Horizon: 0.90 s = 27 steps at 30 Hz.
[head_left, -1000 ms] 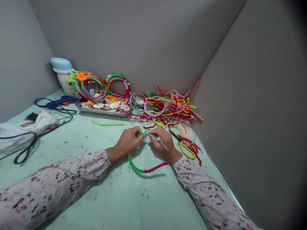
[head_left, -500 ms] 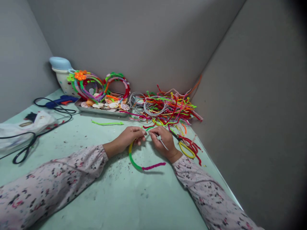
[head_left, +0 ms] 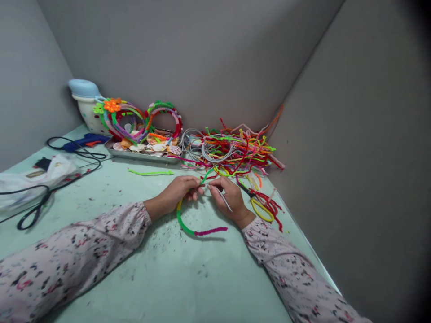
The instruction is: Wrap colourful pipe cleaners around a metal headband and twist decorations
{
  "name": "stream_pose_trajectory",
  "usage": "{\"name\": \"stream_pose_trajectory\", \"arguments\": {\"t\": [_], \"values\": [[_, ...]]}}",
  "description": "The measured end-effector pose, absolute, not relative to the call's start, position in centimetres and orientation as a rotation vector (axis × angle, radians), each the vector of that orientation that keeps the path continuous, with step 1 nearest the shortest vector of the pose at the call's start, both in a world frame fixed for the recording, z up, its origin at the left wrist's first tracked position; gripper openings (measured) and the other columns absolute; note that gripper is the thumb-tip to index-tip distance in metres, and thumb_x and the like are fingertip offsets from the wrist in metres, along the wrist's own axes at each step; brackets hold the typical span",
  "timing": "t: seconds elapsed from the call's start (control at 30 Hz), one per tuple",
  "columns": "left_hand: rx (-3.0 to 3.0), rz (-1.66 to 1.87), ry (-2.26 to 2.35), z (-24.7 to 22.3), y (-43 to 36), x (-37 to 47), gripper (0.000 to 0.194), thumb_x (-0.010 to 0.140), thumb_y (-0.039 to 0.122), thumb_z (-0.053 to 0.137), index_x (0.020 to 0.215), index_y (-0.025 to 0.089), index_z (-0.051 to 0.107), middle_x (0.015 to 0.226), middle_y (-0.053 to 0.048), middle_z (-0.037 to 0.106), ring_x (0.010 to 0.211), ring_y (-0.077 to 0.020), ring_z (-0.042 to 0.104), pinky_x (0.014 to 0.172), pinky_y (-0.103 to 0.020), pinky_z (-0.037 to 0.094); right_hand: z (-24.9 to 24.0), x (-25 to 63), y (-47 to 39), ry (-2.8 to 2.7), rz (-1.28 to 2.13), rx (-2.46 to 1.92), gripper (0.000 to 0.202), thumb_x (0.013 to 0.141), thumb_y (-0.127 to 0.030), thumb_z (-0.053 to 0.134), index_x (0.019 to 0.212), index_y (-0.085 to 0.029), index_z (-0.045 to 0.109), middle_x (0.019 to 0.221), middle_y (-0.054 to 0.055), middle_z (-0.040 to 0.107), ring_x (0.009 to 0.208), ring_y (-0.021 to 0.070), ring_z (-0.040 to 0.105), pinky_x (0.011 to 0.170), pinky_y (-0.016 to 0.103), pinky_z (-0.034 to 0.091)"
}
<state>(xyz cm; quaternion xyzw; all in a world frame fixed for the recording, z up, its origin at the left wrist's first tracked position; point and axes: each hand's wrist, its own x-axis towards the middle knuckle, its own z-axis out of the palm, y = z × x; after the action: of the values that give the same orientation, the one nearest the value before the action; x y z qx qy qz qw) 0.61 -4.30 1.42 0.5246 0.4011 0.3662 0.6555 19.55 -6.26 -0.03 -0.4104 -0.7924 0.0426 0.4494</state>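
Observation:
Between the fingers of my left hand (head_left: pixel 184 193) is a headband (head_left: pixel 183 224) wrapped in pipe cleaner, yellow near the hand, then green. Its lower end runs out into a loose magenta tail (head_left: pixel 212 231) just above the table. From the left fingertips a green pipe cleaner (head_left: pixel 206 176) sticks up. My right hand (head_left: pixel 230 199) pinches a bare grey strip (head_left: pixel 222 196), seemingly the unwrapped end of the same band. The fingertips of both hands nearly meet, and the join between them is partly hidden.
Beyond my hands lies a heap of pipe cleaners (head_left: pixel 249 150) with grey bands. Yellow-handled scissors (head_left: pixel 261 211) rest by my right wrist. A metal tray (head_left: pixel 144 156) holds shell-like pieces and finished headbands (head_left: pixel 164 106). Leftward are a blue glue gun (head_left: pixel 85 141), black cord (head_left: pixel 50 190) and plastic bag (head_left: pixel 20 184).
The green pipe cleaner between my fingers now stands more upright. The headband's curved lower part has shifted slightly left and up, along with its magenta tail. Both hands keep their pinch.

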Motion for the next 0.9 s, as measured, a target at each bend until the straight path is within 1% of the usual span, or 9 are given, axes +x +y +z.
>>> {"name": "stream_pose_trajectory", "arguments": {"t": [0.13, 0.3, 0.47, 0.7, 0.9], "values": [[1.19, 0.834, 0.89, 1.44, -4.29, 0.61, 0.017, 0.078, 0.032, 0.063, 0.077, 0.015, 0.061, 0.071, -0.001, 0.066, 0.048, -0.0061, 0.053, 0.044, -0.017, 0.036, -0.07, 19.46, -6.29, -1.922, 0.182, -1.03, 0.008, 0.089, -0.025, 0.058, 0.088, -0.019, 0.063, 0.079, 0.003, 0.063, 0.07, 0.0152, 0.058, 0.067, 0.028, 0.046], [1.222, 0.837, 0.896, 1.28, -4.33, 0.66, 0.019, 0.078, 0.034, 0.064, 0.081, 0.015, 0.06, 0.071, 0.0, 0.065, 0.048, -0.006, 0.053, 0.044, -0.017, 0.034, -0.11, 19.44, -6.25, -1.889, 0.254, -1.048, 0.009, 0.088, -0.026, 0.058, 0.087, -0.019, 0.063, 0.079, 0.002, 0.064, 0.069, 0.0145, 0.058, 0.066, 0.027, 0.046], [1.232, 0.837, 0.892, 1.09, -4.34, 0.68, 0.021, 0.078, 0.035, 0.063, 0.081, 0.015, 0.06, 0.076, -0.002, 0.067, 0.049, -0.0064, 0.054, 0.045, -0.018, 0.036, -0.15, 19.52, -6.19, -1.886, 0.245, -1.064, 0.009, 0.088, -0.027, 0.058, 0.086, -0.02, 0.063, 0.078, 0.002, 0.064, 0.069, 0.0147, 0.058, 0.066, 0.027, 0.046], [1.168, 0.858, 0.911, 1.17, -4.26, 0.79, 0.018, 0.074, 0.026, 0.065, 0.087, 0.015, 0.06, 0.076, -0.003, 0.069, 0.048, -0.007, 0.055, 0.044, -0.018, 0.038, -0.15, 19.57, -6.16, -1.892, 0.244, -1.051, 0.008, 0.088, -0.026, 0.058, 0.085, -0.02, 0.063, 0.077, 0.001, 0.063, 0.068, 0.0146, 0.057, 0.065, 0.027, 0.045], [1.211, 0.875, 0.901, 1.0, -4.39, 0.76, 0.017, 0.074, 0.026, 0.065, 0.087, 0.016, 0.059, 0.074, -0.001, 0.068, 0.047, -0.0071, 0.056, 0.044, -0.017, 0.038, -0.07, 19.47, -6.26, -1.848, 0.352, -1.097, 0.009, 0.087, -0.027, 0.059, 0.083, -0.02, 0.063, 0.077, 0.002, 0.065, 0.069, 0.0151, 0.059, 0.066, 0.028, 0.047]]}}
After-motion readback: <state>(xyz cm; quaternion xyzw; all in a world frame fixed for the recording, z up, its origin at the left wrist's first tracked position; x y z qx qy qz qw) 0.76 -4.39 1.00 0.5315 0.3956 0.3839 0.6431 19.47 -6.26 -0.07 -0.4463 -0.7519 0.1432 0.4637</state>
